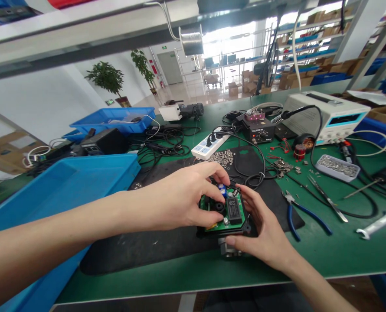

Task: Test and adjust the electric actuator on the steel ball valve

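Note:
A green circuit board (225, 222) sits in a black square housing (209, 232), with a metal fitting (227, 249) below. The board carries a black rectangular block (234, 211), blue round parts (222, 189) and a round black component (219, 207). My left hand (201, 195) reaches over it from the left, its thumb and index finger closed around the round black component. Its other fingertips curl near the board's far edge. My right hand (264, 225) grips the housing from the right, thumb at the front near the metal fitting and fingers along the far right side.
Blue-handled cutters (305, 212), tweezers (328, 199) and a wrench (378, 224) lie to the right. Behind stand a power strip (210, 145), soldering station (258, 130) and power supply (326, 115). A blue tray (92, 173) is at left; a black mat (137, 247) lies underneath.

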